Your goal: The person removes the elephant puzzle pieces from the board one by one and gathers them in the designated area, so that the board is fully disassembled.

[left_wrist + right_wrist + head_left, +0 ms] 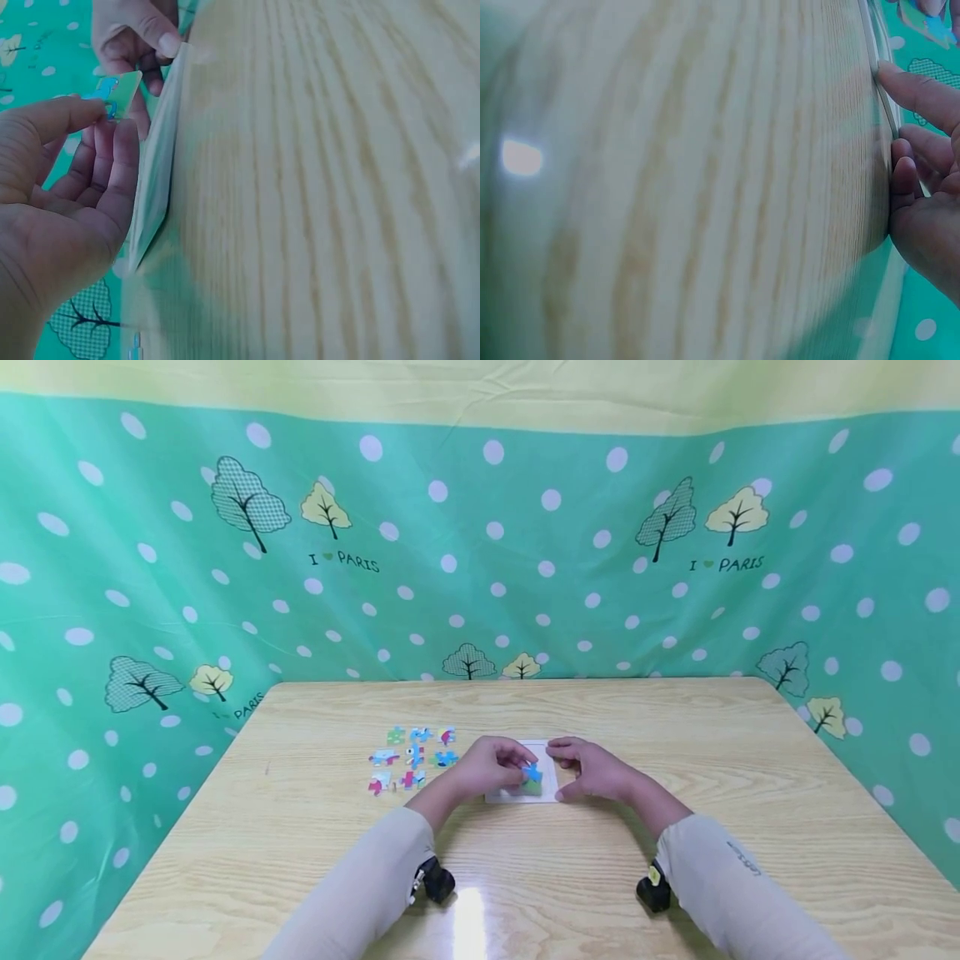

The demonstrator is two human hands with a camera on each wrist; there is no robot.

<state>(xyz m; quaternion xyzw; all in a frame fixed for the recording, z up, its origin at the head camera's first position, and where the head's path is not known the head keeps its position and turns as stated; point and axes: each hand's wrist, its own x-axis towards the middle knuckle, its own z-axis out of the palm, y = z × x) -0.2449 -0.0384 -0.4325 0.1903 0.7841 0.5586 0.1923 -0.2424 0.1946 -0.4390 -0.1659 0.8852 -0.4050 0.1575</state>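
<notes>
My left hand pinches a blue and green jigsaw puzzle piece between thumb and fingertips. In the left wrist view the piece stands out past the fingertips, tilted, just over a flat white puzzle board. At the board's right side, my right hand has its thumb and fingers spread along the edge, with the thumb near the front corner. The right wrist view shows a digit of this hand touching the thin board edge, while the other fingers are bent beside it. The left hand partly covers the board.
Left of the board, several loose puzzle pieces lie spread in rough rows on the light wooden table. A green dotted cloth hangs behind and at both sides of the table. Each wrist carries a small black camera.
</notes>
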